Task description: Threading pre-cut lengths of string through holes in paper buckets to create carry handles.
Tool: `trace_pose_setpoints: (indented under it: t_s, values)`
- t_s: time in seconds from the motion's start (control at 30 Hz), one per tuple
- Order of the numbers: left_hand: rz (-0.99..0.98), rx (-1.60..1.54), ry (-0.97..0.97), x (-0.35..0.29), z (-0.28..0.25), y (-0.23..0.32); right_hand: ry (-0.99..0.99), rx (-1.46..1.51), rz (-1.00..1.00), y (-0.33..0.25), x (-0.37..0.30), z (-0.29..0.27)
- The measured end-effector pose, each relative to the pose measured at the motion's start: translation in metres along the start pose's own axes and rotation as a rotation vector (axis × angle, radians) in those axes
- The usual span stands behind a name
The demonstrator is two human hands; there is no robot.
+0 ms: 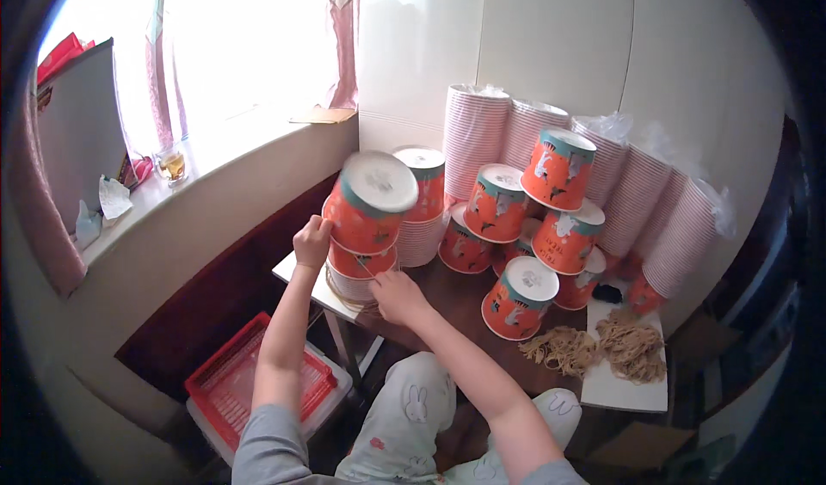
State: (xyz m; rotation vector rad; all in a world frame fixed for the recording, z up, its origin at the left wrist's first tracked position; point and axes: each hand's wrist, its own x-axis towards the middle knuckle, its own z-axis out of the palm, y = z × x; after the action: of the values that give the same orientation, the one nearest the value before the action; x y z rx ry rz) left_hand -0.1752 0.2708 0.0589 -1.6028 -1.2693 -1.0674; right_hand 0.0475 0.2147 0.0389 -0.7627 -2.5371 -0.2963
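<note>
An upside-down orange paper bucket (366,214) with a teal band and white base tilts above a short stack of inverted buckets (357,264) at the table's left end. My left hand (311,242) is closed at the left side of its rim. Against the lower stack, my right hand (396,296) is closed with fingers pinched. A thin pale strand or stick (365,267) extends from those fingers toward the tilted bucket; its kind is unclear. Tan cord (348,299) loops around the foot of this stack. My right fingertips are partly hidden.
Several inverted orange buckets (519,298) are piled on the brown table, with tall nested stacks (477,137) along the wall. Bundles of tan cord (631,347) lie at the right. A red basket (228,373) stands below left; a glass (172,167) is on the windowsill.
</note>
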Motion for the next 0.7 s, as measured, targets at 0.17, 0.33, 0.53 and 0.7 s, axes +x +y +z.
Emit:
trace_pose_setpoints:
  t_s: [0.17, 0.33, 0.53, 0.7]
  values:
    - [-0.03, -0.026, -0.106, -0.017, -0.012, 0.006, -0.068, 0.057, 0.037, -0.002, 0.004, 0.017]
    - [-0.088, -0.185, 0.051, 0.012, -0.049, 0.016, 0.107, 0.127, 0.117, 0.008, 0.01, 0.025]
    - [0.665, -0.245, -0.283, 0.075, -0.113, 0.056, -0.068, 0.107, 0.117, 0.017, 0.013, 0.004]
    - [0.589, -0.081, -0.324, 0.086, -0.099, 0.046, 0.113, 0.048, 0.036, 0.016, 0.021, -0.012]
